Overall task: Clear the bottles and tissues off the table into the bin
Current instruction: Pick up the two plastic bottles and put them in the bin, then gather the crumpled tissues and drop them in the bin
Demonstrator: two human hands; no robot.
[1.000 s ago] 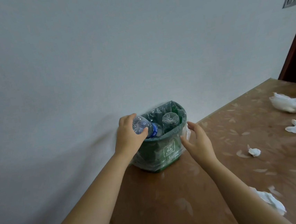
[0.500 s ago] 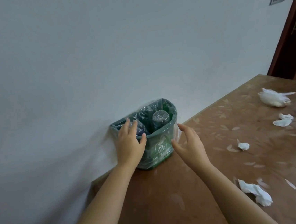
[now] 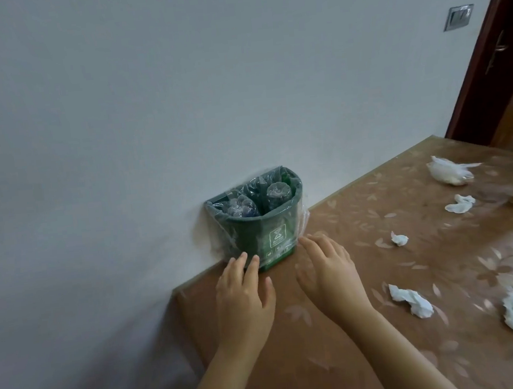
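Bin (image 3: 271,233) of green plastic, clear-lined, stands far left on brown floral-patterned table (image 3: 345,223) against the wall; clear plastic bottles (image 3: 277,192) inside. Left hand (image 3: 243,296) and right hand (image 3: 328,272) hover at its base, fingers straight, holding nothing. Crumpled white tissues (image 3: 411,300) lie scattered right.

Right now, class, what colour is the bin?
The bin is dark green, seen best in the head view.

Bottle (image 3: 241,209) now in bin (image 3: 275,228) — L+R hands (image 3: 242,293) (image 3: 328,269) down by base.
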